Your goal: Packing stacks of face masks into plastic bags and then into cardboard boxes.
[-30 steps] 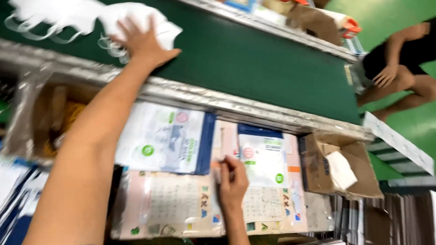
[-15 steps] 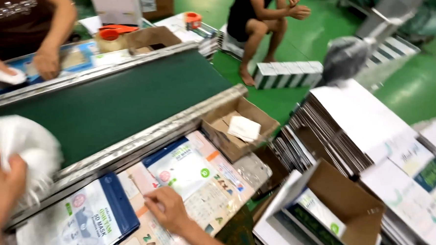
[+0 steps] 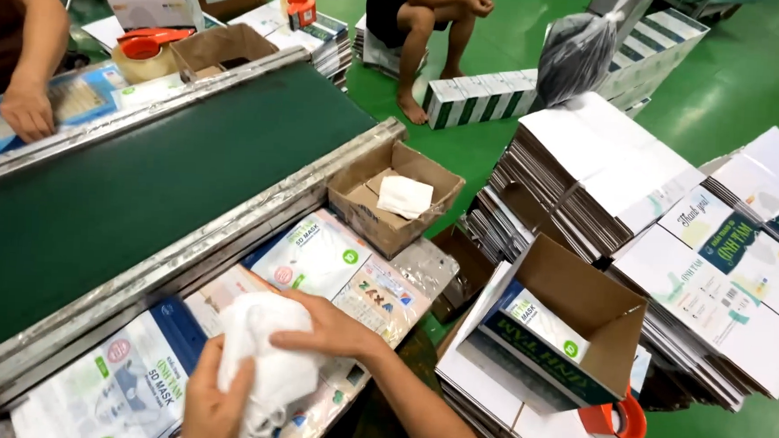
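One bundle of white masks (image 3: 266,349) is gripped near left, over flat packets (image 3: 318,260), by two hands: left hand (image 3: 215,404) cupped beneath, right hand (image 3: 332,330) pressed on top. One open carton (image 3: 577,332) sits right.

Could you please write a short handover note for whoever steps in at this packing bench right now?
Left hand and right hand together grip a bundle of white masks over the printed flat pouches beside the green conveyor belt.
Done: masks are off the belt and in hand.
Left: masks are in no pouch yet; the open printed carton on the right shows nothing inside.
A small brown box with a white pad sits at the belt's end.
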